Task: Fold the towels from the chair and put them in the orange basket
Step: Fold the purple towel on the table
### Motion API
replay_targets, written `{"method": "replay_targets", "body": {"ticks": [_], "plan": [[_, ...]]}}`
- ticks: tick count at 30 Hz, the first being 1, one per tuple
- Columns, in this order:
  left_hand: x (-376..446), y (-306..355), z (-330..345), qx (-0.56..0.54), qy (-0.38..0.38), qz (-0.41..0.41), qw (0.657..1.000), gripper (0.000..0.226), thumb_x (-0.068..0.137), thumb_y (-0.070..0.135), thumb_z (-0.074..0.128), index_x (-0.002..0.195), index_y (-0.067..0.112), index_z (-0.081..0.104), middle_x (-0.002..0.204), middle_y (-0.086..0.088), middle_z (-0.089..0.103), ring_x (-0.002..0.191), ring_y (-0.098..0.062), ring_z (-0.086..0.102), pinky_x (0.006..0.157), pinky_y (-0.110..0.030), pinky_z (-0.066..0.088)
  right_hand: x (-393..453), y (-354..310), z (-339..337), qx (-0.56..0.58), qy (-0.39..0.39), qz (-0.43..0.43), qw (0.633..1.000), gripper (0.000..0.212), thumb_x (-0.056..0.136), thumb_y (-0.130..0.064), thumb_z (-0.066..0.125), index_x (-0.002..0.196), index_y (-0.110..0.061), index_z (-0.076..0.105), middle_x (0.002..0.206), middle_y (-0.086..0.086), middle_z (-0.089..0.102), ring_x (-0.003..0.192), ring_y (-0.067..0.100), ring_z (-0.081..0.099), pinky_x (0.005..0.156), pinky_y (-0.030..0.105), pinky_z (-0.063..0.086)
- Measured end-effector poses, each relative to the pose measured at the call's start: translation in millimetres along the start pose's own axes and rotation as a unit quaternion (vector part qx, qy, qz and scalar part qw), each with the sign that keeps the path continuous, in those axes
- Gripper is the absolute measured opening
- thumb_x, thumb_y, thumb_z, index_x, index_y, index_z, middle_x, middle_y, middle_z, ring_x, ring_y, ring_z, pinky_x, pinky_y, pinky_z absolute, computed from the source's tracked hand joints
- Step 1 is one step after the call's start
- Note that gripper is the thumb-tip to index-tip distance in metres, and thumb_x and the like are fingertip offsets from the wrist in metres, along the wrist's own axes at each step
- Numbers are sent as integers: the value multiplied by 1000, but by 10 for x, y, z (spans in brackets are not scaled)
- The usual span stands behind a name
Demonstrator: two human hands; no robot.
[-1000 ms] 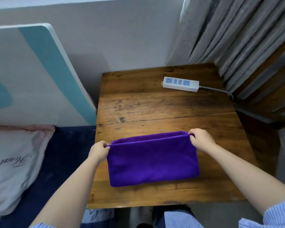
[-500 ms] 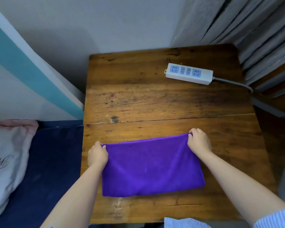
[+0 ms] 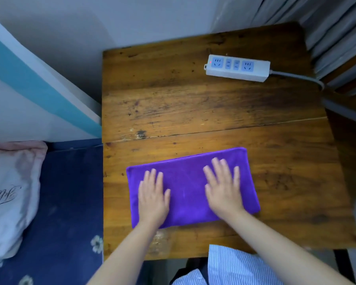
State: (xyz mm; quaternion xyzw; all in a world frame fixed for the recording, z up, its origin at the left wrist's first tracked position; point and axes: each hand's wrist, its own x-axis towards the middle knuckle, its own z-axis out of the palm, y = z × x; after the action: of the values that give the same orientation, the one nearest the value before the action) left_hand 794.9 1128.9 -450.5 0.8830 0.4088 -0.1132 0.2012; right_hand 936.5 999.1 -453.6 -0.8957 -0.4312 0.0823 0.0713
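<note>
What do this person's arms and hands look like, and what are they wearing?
Both forearms are bare, and the left hand and right hand wear no gloves. No rings or watch show. A blue-and-white striped shirt shows at the bottom edge.

A worn wooden table (image 3: 173, 99), its top crossed by a seam, carries a folded purple towel (image 3: 189, 182) near its front edge, and a white power strip (image 3: 237, 67) near the far right corner.
</note>
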Motion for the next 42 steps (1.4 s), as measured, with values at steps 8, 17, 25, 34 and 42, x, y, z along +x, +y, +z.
{"method": "replay_targets", "body": {"ticks": [8, 17, 25, 34, 42], "plan": [[-217, -260, 384, 89, -69, -3, 994, 67, 92, 57, -1, 124, 19, 43, 126, -21, 59, 123, -31, 33, 99, -41, 22, -313, 101, 264, -60, -129, -40, 989, 52, 76, -40, 37, 119, -25, 60, 127, 6, 61, 123, 23, 35, 107, 47, 12], [-256, -359, 243, 79, -86, -55, 992, 92, 66, 68, 3, 145, 27, 27, 157, -14, 7, 145, -36, 0, 116, -51, 4, -449, 595, 112, 6, -123, 170, 978, 63, 81, -39, 29, 129, -4, 51, 138, 21, 47, 125, 44, 44, 99, 62, 33], [138, 188, -18, 159, -36, 109, 981, 54, 77, 36, 39, 112, 5, 66, 118, -23, 63, 108, -38, 62, 84, -49, 52, -447, 638, -92, 82, -106, 263, 955, 54, 74, -32, 50, 108, 9, 59, 97, 29, 64, 89, 46, 61, 74, 51, 51], [922, 1679, -17, 137, -129, 201, 961, 39, 90, 21, 48, 127, 8, 46, 130, -14, 47, 123, -33, 41, 96, -41, 39, -345, 605, -239, 91, -127, 307, 939, 38, 90, -31, 52, 113, -1, 54, 117, 18, 59, 114, 31, 51, 93, 39, 36], [1219, 1847, -155, 44, -269, 182, 945, 29, 86, 8, 56, 114, 3, 60, 110, -17, 61, 104, -30, 54, 72, -26, 35, -407, 682, -292, 133, -210, 336, 909, 38, 88, -35, 55, 112, -6, 59, 123, 12, 52, 119, 29, 43, 98, 38, 33]]}}
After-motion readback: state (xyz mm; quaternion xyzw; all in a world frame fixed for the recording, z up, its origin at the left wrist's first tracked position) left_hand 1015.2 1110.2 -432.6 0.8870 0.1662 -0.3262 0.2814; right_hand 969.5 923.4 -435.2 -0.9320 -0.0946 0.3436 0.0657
